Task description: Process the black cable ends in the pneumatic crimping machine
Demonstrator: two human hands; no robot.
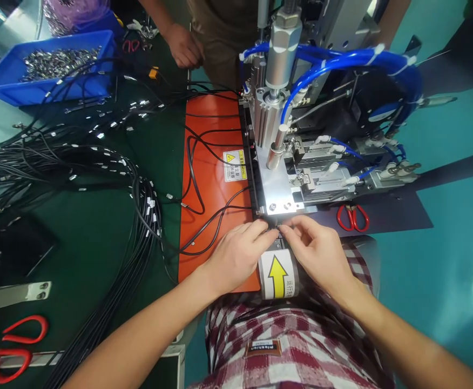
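Observation:
My left hand (238,255) is closed at the front end of the machine (277,189), thumb and forefinger pressed together just below its metal head. From the other side my right hand (321,251) pinches at the same spot, fingertips almost meeting those of the left. Whatever sits between the fingertips is too small and too covered to name. Right below them is a curved white label with a yellow arrow (277,275). Black cables (210,221) run across the orange plate (228,208) beside my left hand; some pass toward the machine's edge.
Blue air hoses (337,58) arch over the machine. Red-handled scissors (353,217) lie to its right, another red-handled pair (18,346) at lower left. A bundle of black cables (139,210) covers the green table (78,237). A blue bin (54,65) holds small metal parts. A co-worker's hand (184,46) rests opposite.

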